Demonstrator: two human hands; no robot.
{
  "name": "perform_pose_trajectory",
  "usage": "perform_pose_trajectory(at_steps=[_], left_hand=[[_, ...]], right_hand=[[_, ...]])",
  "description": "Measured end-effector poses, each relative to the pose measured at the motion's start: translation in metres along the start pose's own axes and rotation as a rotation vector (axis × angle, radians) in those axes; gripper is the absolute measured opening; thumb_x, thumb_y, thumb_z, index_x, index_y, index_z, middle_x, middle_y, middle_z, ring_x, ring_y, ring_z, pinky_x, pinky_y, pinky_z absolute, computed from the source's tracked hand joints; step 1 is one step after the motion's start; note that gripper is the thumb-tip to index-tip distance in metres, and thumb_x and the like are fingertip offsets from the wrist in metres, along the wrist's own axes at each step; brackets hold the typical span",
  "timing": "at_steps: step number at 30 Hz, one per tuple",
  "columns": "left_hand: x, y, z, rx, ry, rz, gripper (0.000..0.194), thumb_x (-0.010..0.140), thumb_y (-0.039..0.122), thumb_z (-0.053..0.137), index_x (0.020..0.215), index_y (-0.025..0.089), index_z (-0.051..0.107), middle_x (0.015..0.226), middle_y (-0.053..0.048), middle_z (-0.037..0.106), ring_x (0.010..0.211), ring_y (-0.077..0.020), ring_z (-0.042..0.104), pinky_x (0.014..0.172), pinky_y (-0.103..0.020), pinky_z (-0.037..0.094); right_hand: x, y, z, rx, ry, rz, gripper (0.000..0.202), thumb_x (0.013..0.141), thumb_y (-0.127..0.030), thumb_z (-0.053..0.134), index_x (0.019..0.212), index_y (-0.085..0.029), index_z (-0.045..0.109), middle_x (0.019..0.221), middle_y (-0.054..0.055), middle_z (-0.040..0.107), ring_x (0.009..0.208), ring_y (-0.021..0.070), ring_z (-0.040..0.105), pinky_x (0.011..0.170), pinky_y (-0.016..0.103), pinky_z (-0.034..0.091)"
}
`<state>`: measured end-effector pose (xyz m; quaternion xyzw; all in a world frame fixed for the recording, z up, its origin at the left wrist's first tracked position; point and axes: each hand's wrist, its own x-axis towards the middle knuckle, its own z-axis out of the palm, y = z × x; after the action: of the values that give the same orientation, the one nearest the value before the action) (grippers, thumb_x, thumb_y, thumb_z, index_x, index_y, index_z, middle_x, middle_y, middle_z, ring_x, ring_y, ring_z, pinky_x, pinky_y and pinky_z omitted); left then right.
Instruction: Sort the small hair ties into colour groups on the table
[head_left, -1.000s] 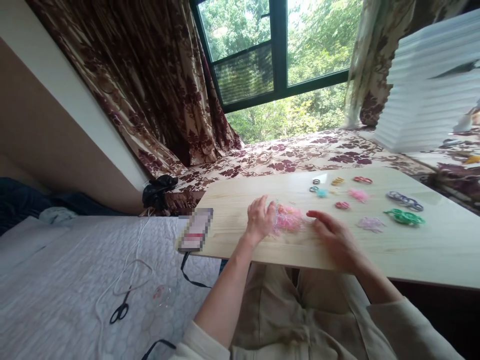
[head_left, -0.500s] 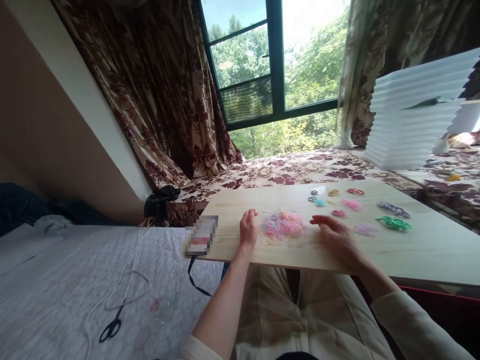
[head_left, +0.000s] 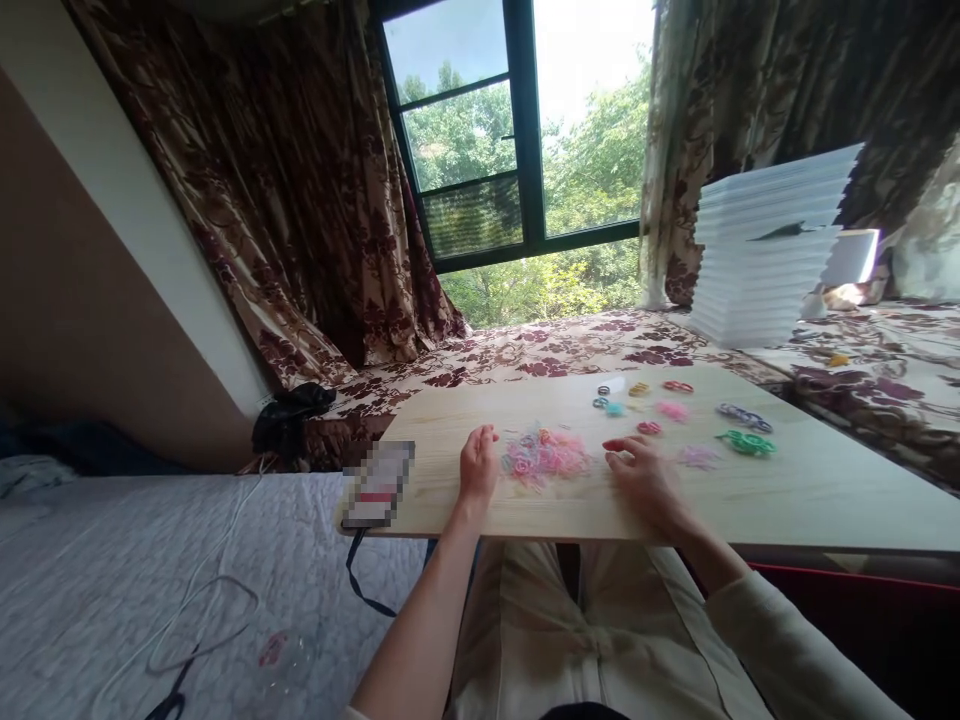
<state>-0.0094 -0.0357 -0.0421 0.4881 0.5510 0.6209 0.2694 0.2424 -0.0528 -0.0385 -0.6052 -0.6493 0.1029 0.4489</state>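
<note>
A loose pile of small pastel elastic bands (head_left: 546, 455), mostly pink with some blue and lilac, lies on a pale wooden board (head_left: 810, 500) across my lap. My left hand (head_left: 478, 468) rests on its side just left of the pile, fingers loosely curved and seemingly holding nothing. To the right of the pile, my right hand (head_left: 646, 482) is low over the board, its fingers stretched toward the pile and the thumb apart. Neither hand visibly grips a band. A lilac cluster of bands (head_left: 697, 456) lies just beyond my right hand.
Sorted small groups sit at the board's right: green bands (head_left: 748, 442), purple-grey bands (head_left: 745, 417), pink bands (head_left: 671, 411) and red bands (head_left: 677, 386). A blurred phone-like object (head_left: 381, 484) lies on the left corner. White pleated stack (head_left: 765, 260) stands behind; scissors (head_left: 174, 700) lie on the bed.
The head view has swung a little to the right, so everything sits further left. My right hand's fingers have bent slightly. My left hand stays beside the pile.
</note>
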Motion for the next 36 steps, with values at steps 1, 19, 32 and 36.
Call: perform_pose_trajectory(at_steps=[1,19,32,36], left_hand=[[-0.0002,0.0002,-0.0002,0.000,0.001,-0.003,0.038,0.090,0.049,0.045,0.091,0.017,0.067,0.091,-0.009,0.073,0.095,-0.0219,0.068,0.090,-0.035,0.050],[0.0003,-0.0004,0.0009,0.005,-0.003,-0.007,0.036,0.085,0.048,0.049,0.086,0.018,0.067,0.086,-0.008,0.072,0.089,-0.0231,0.067,0.085,-0.035,0.050],[0.0001,0.0020,-0.0016,0.017,-0.010,-0.018,0.031,0.087,0.041,0.048,0.090,0.017,0.068,0.089,-0.008,0.072,0.090,-0.0213,0.066,0.086,-0.033,0.050],[-0.0002,0.0016,-0.0015,0.020,-0.015,-0.017,0.031,0.087,0.042,0.048,0.089,0.017,0.067,0.088,-0.007,0.072,0.090,-0.0211,0.066,0.085,-0.032,0.051]], right_hand=[[-0.0006,-0.0001,0.0007,-0.025,-0.010,-0.006,0.027,0.076,-0.030,0.053,0.086,-0.019,0.075,0.100,0.010,0.072,0.095,0.0244,0.065,0.091,0.041,0.049],[-0.0026,-0.0046,0.0033,-0.269,-0.101,-0.012,0.025,0.081,-0.028,0.055,0.088,-0.020,0.078,0.100,0.010,0.070,0.096,0.0241,0.060,0.086,0.035,0.044],[-0.0031,-0.0012,0.0042,-0.276,-0.089,-0.061,0.028,0.086,-0.028,0.051,0.092,-0.022,0.077,0.105,0.008,0.070,0.098,0.0230,0.060,0.088,0.034,0.042],[-0.0024,-0.0006,0.0062,-0.308,-0.090,-0.047,0.027,0.086,-0.029,0.051,0.087,-0.022,0.077,0.104,0.010,0.069,0.097,0.0249,0.058,0.085,0.036,0.042]])
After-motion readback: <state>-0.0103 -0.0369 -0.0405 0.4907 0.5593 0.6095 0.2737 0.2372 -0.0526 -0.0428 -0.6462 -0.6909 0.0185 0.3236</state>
